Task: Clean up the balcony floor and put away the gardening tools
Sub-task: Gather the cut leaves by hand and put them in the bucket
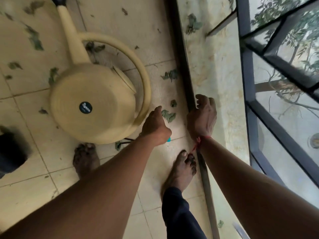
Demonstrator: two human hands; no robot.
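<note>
While the can point(96, 100) lay on its side, its handle just beside my left hand point(156, 125), loosely curled and empty, I judged hooking that handle best; right hand point(202, 116), beyond, hung fingers apart, empty.

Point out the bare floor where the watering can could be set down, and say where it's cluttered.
Barest: the tiles at lower left, bordered by the left foot and a dark object at the frame's left edge. Crowded: leaves litter the tiles around the watering can, and more lie near the left hand and on the ledge by the railing.
</note>
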